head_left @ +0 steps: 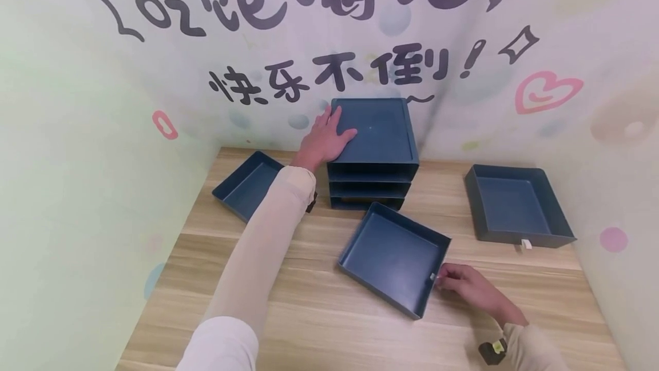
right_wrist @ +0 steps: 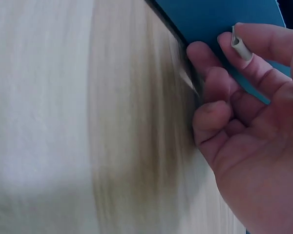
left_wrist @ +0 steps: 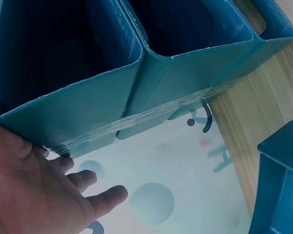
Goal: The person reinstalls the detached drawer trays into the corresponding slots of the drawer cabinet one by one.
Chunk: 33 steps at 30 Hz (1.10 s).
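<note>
Before the cabinet, the skewed drawer is lying on the table; I'm seeing right hand pinching its pale tab. Left hand is resting, fingers spread, on the cabinet's left edge. Left drawer and right drawer are flanking it.

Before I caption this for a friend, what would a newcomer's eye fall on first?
Probably the big dark lettering across the back wall, then the blue drawer cabinet below it, with the left hand resting at its top's left edge. In front, the right hand pinches the pale tab of a loose drawer lying askew on the wooden table.
</note>
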Each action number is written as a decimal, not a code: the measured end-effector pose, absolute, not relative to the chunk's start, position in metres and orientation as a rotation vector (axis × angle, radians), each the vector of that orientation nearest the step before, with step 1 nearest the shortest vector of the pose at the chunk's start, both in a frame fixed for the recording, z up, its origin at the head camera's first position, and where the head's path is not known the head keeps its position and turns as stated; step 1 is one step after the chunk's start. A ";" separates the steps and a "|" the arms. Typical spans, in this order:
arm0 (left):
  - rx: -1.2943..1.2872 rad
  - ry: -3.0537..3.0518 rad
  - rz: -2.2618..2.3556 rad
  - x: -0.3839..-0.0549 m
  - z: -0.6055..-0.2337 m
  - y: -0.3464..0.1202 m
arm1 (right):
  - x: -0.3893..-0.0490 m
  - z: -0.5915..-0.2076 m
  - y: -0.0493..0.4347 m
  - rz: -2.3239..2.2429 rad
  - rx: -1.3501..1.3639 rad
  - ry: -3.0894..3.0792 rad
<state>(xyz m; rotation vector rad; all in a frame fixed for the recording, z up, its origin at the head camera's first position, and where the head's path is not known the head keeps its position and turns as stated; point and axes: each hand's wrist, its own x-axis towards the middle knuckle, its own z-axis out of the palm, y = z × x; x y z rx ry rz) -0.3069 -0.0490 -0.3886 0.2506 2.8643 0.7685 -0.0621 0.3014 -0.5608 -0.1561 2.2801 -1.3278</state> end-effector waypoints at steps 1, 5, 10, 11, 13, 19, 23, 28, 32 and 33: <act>0.251 2.863 0.774 -0.307 -0.389 -0.049 | -0.061 -0.561 0.300 -1.335 -0.141 2.274; 0.258 2.860 0.801 -0.306 -0.389 -0.051 | -0.057 -0.560 0.296 -1.343 -0.117 2.274; 0.253 2.848 0.802 -0.307 -0.392 -0.052 | -0.053 -0.560 0.289 -1.395 -0.146 2.267; 0.254 2.849 0.798 -0.308 -0.392 -0.052 | -0.051 -0.560 0.287 -1.413 -0.151 2.263; 0.257 2.851 0.806 -0.308 -0.393 -0.051 | -0.049 -0.560 0.283 -1.441 -0.154 2.261; 0.260 2.852 0.805 -0.308 -0.391 -0.050 | -0.041 -0.558 0.268 -1.479 0.015 2.276; 0.257 2.848 0.807 -0.308 -0.390 -0.050 | -0.036 -0.556 0.259 -1.488 0.088 2.309; 0.264 2.845 0.822 -0.309 -0.391 -0.050 | -0.031 -0.553 0.252 -1.483 0.150 2.353; 0.268 2.846 0.824 -0.309 -0.391 -0.051 | -0.028 -0.552 0.247 -1.497 0.166 2.355; 0.268 2.845 0.827 -0.309 -0.392 -0.051 | -0.027 -0.552 0.246 -1.502 0.169 2.353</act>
